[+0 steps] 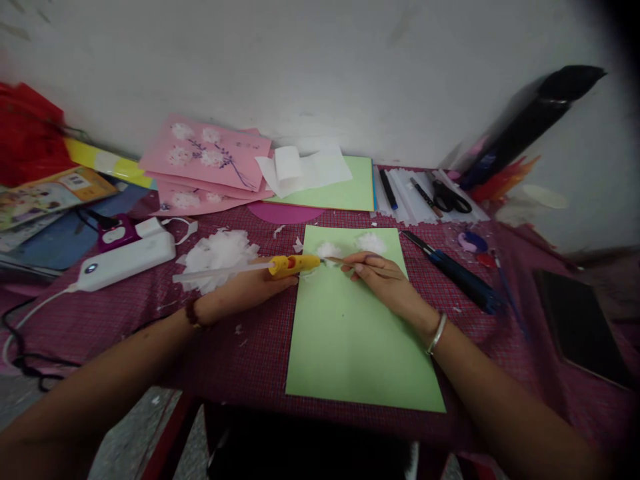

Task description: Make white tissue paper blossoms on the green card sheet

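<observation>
My left hand (pixel 250 288) is wrapped round a yellow hot glue gun (pixel 295 265), with a long translucent glue stick (pixel 220 271) sticking out of its back. Its nozzle points right, over a sheet of green paper (pixel 360 347). Between the fingers of my right hand (pixel 377 277) is a thin wooden stick (pixel 383 270), whose tip meets or nearly meets the nozzle. Two white fluffy paper tufts (pixel 371 242) lie near the sheet's top edge, one just behind the nozzle. Beside my left hand sits a heap of white paper pieces (pixel 220 253).
Pink cards with white flowers (pixel 220 157) lean at the back, beside white tissue (pixel 320 167). A blue utility knife (pixel 463 280) lies right of the sheet, with black scissors (pixel 450 199) behind it. A white power strip (pixel 127 259) and cables are at left.
</observation>
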The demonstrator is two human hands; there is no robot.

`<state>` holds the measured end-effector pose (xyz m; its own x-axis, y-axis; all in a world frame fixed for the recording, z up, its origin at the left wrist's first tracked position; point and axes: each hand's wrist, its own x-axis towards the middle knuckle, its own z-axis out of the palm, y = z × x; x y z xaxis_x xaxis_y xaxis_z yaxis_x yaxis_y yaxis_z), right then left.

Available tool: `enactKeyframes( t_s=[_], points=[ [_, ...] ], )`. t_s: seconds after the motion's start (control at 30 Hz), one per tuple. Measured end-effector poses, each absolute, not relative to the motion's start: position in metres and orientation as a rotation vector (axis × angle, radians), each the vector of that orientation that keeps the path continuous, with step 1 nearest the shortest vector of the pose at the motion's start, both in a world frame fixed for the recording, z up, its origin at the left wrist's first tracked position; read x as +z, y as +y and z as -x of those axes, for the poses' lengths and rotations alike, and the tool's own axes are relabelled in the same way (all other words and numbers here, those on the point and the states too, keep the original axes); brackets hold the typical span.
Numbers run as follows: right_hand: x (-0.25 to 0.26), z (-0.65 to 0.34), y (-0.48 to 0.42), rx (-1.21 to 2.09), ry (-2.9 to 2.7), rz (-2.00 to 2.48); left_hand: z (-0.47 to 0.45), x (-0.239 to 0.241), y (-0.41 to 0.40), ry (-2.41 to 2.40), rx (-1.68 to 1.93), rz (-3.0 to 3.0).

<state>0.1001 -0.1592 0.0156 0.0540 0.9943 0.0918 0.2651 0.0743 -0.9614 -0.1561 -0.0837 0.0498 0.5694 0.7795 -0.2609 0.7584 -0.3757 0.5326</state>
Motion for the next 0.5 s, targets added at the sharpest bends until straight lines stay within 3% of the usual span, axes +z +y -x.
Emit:
enactKeyframes(
  t_s=[0.37,0.5],
  points=[
    [0.018,-0.1,-0.161,0.96,-1.383,1.366,0.161,0.045,-0.083,1.309,0.192,-2.11],
    [0.019,-0.102,-0.165,0.948,-1.363,1.344,0.182,0.071,-0.088,1.191,0.324,-1.979]
  ],
)
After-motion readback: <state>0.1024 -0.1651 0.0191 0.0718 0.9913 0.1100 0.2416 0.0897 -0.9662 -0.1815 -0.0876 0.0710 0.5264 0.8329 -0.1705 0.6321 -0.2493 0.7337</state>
